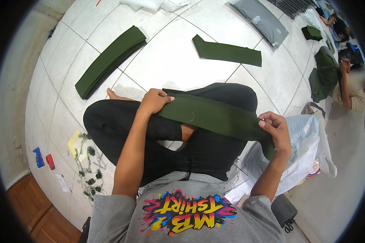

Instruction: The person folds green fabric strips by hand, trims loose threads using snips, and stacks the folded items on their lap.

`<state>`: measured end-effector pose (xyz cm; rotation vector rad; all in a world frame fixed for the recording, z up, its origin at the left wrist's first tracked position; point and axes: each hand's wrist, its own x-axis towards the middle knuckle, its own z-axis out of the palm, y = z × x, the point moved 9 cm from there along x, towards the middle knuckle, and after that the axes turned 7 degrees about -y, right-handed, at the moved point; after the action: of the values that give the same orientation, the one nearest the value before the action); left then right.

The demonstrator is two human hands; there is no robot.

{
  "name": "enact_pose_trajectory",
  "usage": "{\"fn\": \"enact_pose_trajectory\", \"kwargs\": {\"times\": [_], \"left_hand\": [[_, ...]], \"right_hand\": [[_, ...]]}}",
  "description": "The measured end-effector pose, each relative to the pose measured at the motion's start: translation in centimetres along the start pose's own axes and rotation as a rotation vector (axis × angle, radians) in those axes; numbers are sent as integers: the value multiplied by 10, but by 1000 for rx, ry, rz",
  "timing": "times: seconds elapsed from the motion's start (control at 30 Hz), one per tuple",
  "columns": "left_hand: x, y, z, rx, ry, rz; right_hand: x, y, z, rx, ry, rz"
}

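Observation:
A long dark green fabric strip stretches across my lap, over the black trousers. My left hand pinches its left end between thumb and fingers. Toward the other end, my right hand grips the upper edge, and the tail of the strip hangs down past that wrist. A pale loose thread lies on the fabric. Beyond my knees, a neat stack of green strips rests on the floor to the left. A single green piece with an angled end lies to the right.
Thread scraps, a blue tape dispenser and a red object are on the tiles at left. Plastic bags bulge beside my right arm. A grey package lies far right, near green cloth and a seated person.

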<state>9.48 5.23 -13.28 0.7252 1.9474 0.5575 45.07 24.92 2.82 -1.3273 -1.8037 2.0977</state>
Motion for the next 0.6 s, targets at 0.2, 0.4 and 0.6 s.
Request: {"fn": "enact_pose_trajectory", "kwargs": {"times": [0.2, 0.4, 0.6], "left_hand": [[0, 3, -4, -139, -10, 35], [-8, 5, -1, -354, -122, -17], [-11, 5, -9, -439, -81, 16]], "right_hand": [[-3, 10, -10, 44, 42, -29], [-6, 16, -15, -11, 58, -11], [-8, 17, -22, -50, 82, -5]]}}
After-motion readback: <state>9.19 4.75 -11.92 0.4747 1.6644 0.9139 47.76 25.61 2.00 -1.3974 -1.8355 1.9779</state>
